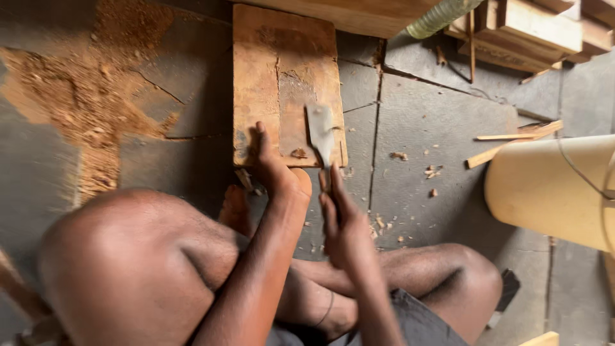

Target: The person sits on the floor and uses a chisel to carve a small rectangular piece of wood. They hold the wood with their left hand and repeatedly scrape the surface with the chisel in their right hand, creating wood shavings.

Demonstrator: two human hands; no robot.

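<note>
Sawdust [83,109]: a wide reddish-brown spread on the grey floor [435,128] at the far left, thinning into a narrow streak lower down.
Knee [122,256]: the person's bare left knee fills the lower left, raised and close to the camera.
Board [282,70]: a flat, worn brown wooden board lying on the floor in the middle, its long side running away from the person; the surface is scraped pale in patches and cracked down the centre.
Left hand [275,170]: pressed flat-fingered onto the near edge of the board, fingers spread over the corner and pinning it down; it grasps nothing, only bears on the wood.
Foot [236,208]: a bare foot sits just beside the left wrist, against the near end of the board.
Blade [320,131]: a broad pale metal blade, tilted, its flat end resting on the board's near right part.
Right hand [343,221]: clenched around the handle of the blade, just below the board's near edge; the handle itself is hidden in the fist.
Chips [432,173]: small wood chips scattered on the floor to the right of the board and near the right hand.
Sticks [512,138]: thin pale wooden strips lying crossed on the floor further right.
Hose [442,16]: a ribbed greenish hose at the top, beside stacked planks [532,29].
Cylinder [551,189]: a large cream-coloured round shape at the right edge, plain, with a thin dark cord across it.
</note>
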